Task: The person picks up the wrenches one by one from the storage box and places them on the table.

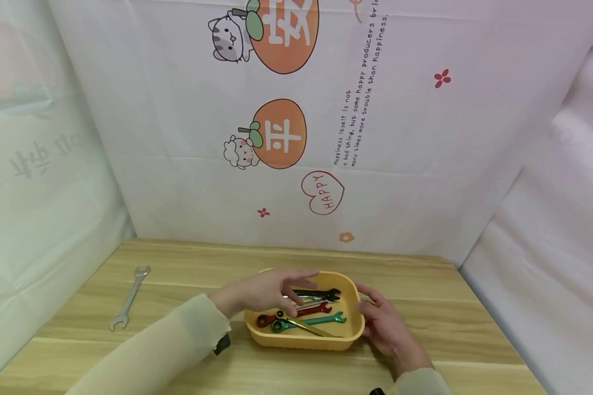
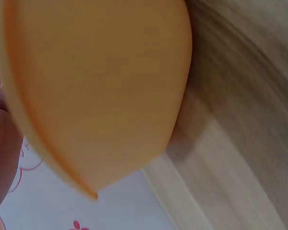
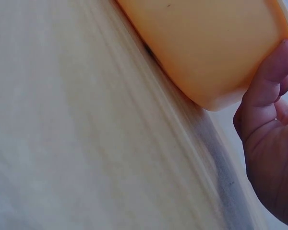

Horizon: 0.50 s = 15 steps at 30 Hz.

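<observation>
A yellow plastic bin (image 1: 306,343) stands on the table, holding several wrenches. Among these are a green ratchet wrench (image 1: 318,319), a gold one (image 1: 306,327), a red one (image 1: 321,309) and a black one (image 1: 328,293); silver ones are partly hidden. Over the bin's left side, my left hand (image 1: 264,291) reaches in with its fingers spread above the wrenches, gripping nothing that I can see. My right hand (image 1: 387,326) holds the bin at its right end, thumb against the wall near the rim in the right wrist view. The left wrist view shows mostly the bin's outer wall (image 2: 110,96).
A silver double open-end wrench (image 1: 130,299) lies alone on the left of the wooden table (image 1: 202,378). White printed cloth (image 1: 400,137) hangs behind the table and along both sides.
</observation>
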{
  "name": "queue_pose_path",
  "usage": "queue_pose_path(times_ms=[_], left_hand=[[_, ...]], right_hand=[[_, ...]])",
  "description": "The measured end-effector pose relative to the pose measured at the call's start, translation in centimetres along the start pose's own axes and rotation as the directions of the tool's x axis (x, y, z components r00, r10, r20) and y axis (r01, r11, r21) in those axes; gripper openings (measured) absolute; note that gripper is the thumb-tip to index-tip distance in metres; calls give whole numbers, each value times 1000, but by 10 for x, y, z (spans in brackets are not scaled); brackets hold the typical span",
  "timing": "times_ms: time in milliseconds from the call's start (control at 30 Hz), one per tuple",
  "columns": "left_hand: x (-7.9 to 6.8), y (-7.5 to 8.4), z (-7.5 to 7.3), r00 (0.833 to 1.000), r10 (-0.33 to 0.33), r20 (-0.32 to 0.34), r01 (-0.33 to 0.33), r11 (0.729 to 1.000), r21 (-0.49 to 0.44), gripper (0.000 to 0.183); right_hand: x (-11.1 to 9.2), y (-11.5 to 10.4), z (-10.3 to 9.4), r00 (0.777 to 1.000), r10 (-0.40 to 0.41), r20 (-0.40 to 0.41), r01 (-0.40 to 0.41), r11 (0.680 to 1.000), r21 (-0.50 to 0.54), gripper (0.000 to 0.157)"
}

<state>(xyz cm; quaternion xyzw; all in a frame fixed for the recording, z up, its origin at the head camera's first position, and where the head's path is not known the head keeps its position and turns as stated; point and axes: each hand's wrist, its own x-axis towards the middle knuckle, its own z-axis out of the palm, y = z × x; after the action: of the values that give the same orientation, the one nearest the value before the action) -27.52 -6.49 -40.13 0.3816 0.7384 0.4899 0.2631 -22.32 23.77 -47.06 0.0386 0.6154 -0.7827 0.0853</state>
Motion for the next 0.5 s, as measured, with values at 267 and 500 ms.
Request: queue_pose_path(times_ms=[267, 500], left_hand=[[13, -5, 16, 999, -20, 30, 19, 1000, 24, 87], [19, -12, 25, 997, -66, 42, 64, 996, 60, 86]], right_hand=[[0, 0, 0, 1000, 1, 1, -1, 1000, -16, 57], [0, 0, 0, 1000, 0, 0, 0, 1000, -8, 55]])
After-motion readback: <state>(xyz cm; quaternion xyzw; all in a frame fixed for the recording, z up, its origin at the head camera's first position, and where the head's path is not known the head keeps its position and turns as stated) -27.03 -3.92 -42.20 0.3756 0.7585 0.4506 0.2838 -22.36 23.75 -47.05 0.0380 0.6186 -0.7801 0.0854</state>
